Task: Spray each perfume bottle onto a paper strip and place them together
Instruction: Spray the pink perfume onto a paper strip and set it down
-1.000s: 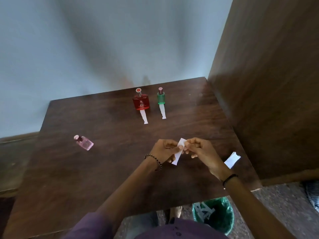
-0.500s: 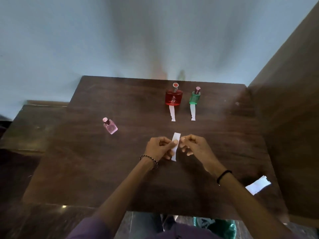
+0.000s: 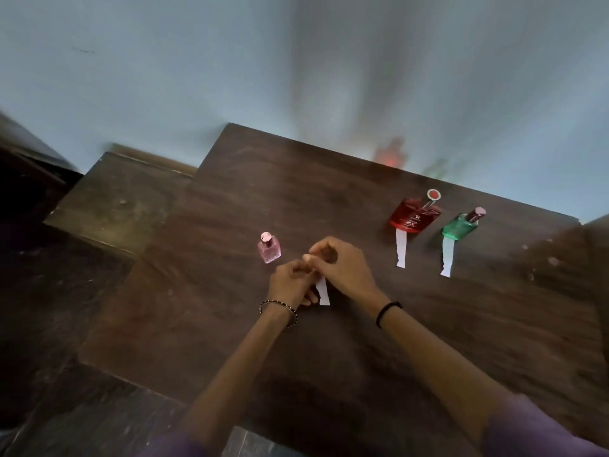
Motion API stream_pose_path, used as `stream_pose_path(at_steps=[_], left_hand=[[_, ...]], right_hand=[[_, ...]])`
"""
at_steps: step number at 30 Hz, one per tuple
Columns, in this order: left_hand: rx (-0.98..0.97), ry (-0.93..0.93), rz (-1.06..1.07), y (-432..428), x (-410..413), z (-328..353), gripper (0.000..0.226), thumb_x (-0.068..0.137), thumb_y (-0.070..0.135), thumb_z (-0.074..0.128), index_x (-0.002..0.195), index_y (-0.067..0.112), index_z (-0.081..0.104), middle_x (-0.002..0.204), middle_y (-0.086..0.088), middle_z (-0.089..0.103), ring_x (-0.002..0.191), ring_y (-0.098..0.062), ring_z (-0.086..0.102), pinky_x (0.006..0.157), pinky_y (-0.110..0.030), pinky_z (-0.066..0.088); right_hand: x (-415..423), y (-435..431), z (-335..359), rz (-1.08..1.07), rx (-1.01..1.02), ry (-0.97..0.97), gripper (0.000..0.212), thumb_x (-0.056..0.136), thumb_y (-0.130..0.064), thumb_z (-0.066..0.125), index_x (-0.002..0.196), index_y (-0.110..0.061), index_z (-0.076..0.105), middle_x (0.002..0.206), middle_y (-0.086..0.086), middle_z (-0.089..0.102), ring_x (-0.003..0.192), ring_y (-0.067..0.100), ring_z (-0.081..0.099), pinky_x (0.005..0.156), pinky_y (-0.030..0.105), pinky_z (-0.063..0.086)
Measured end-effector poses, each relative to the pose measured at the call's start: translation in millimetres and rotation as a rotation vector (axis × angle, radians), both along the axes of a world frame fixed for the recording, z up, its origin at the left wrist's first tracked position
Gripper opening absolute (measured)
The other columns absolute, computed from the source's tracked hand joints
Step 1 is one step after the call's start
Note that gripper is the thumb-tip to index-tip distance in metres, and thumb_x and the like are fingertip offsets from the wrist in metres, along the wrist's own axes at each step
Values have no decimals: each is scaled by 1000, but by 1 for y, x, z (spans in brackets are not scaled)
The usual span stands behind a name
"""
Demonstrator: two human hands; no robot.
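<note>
A white paper strip (image 3: 323, 291) hangs between my two hands above the dark wooden table (image 3: 197, 291). My left hand (image 3: 291, 283) pinches it from the left and my right hand (image 3: 342, 265) grips its top from the right. A small pink perfume bottle (image 3: 269, 248) stands just left of my hands. At the far right stand a red bottle (image 3: 413, 216) with a paper strip (image 3: 401, 249) in front of it, and a green bottle (image 3: 460, 225) with its own strip (image 3: 447, 257).
A pale wall (image 3: 296, 61) rises behind the table. A lower wooden surface (image 3: 122, 196) adjoins the table on the left. A wooden panel (image 3: 596, 252) stands at the right edge.
The view has swung left, so the bottles now sit further right in frame. My hands have carried the paper strip toward the pink bottle, and my right hand now covers the strip's top.
</note>
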State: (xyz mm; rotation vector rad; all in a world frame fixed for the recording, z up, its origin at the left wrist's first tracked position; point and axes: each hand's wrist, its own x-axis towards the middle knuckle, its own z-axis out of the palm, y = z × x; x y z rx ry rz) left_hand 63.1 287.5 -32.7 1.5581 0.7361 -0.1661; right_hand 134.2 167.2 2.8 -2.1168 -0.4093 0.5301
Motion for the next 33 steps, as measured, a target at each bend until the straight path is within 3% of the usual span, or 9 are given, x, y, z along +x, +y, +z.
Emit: stream_pose_path(at_steps=[5, 7, 10, 13, 17, 22, 25, 28, 33], left_hand=[[69, 107, -18, 9, 3, -12, 21, 88, 11, 61, 68, 11, 67, 48, -3, 67, 37, -14, 62, 36, -20, 45], [43, 99, -7, 9, -2, -16, 17, 88, 11, 65, 71, 8, 69, 47, -4, 66, 36, -13, 61, 36, -20, 44], [37, 72, -19, 9, -6, -14, 11, 85, 14, 71, 76, 9, 71, 57, -10, 71, 41, -15, 64, 38, -21, 46], [32, 33, -28, 7, -10, -10, 6, 84, 15, 74, 80, 12, 70, 66, -10, 73, 44, -13, 63, 39, -21, 45], [35, 18, -70, 0, -17, -8, 16, 83, 23, 78, 81, 10, 69, 57, -1, 68, 39, -9, 55, 41, -18, 43], [57, -31, -47, -26, -19, 2, 20, 87, 15, 73, 102, 14, 58, 70, -2, 72, 45, -8, 58, 42, -20, 45], [62, -169, -133, -46, -21, 14, 19, 93, 12, 66, 103, 24, 55, 63, 1, 67, 45, -12, 58, 42, -24, 46], [119, -264, -248, -70, -23, 30, 25, 92, 12, 64, 105, 31, 54, 58, -5, 58, 42, -13, 49, 42, -25, 43], [204, -367, -423, -104, -24, 54, 24, 91, 15, 66, 100, 33, 54, 57, -8, 54, 48, -11, 46, 45, -25, 43]], right_hand=[[12, 54, -3, 268, -51, -130, 59, 81, -32, 85, 133, -21, 61, 132, -2, 63, 122, 13, 50, 101, 26, 41], [15, 67, -7, 339, -41, -93, 61, 79, -34, 86, 133, -22, 62, 130, -4, 62, 121, 14, 49, 96, 23, 39], [18, 74, -10, 364, -66, -79, 40, 82, -40, 84, 113, -17, 70, 104, -1, 68, 96, 16, 58, 79, 25, 42], [16, 63, -8, 279, -16, -42, 33, 86, -41, 80, 103, -14, 71, 90, -2, 70, 79, 10, 64, 70, 20, 44], [2, 22, 2, 22, 126, 54, 32, 91, -52, 71, 109, -26, 66, 98, -13, 72, 87, -9, 68, 70, 5, 48], [-29, -50, 11, -269, 350, 295, 36, 92, -50, 70, 119, -26, 64, 115, -1, 72, 106, 17, 72, 95, 42, 58], [-57, -92, 19, -291, 444, 407, 23, 91, -46, 73, 110, -33, 68, 103, 8, 74, 89, 25, 75, 73, 38, 62], [-81, -126, 23, -279, 523, 471, 18, 95, -32, 68, 112, -25, 68, 89, 7, 73, 68, 23, 67, 47, 24, 48], [-106, -162, 29, -288, 593, 510, 22, 98, -23, 61, 119, -18, 65, 88, 7, 69, 57, 14, 54, 39, 18, 33]])
